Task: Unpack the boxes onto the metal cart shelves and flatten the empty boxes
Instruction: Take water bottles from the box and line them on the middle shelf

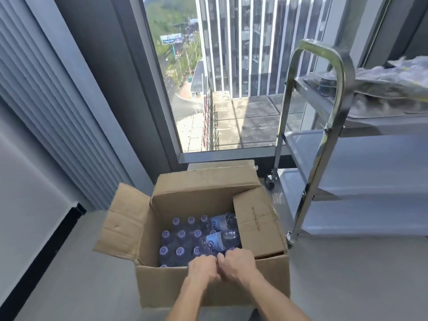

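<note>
An open cardboard box [208, 283] stands on the floor in front of me, flaps folded out. Inside stand several water bottles with purple caps [181, 235], wrapped in clear plastic film, and two bottles [220, 240] lie on their sides at the right. My left hand [202, 267] and my right hand [236, 262] meet at the box's near edge, knuckles together, fingers curled and pinching the plastic film over the bottles. The metal cart [324, 144] stands to the right of the box.
The cart's top shelf holds plastic-wrapped packages [393, 82]; two lower shelves [370, 165] show bare surface. A floor-to-ceiling window [231, 77] is behind the box, with another cardboard piece [220, 163] against it. A wall with slatted panels [46, 100] runs along the left.
</note>
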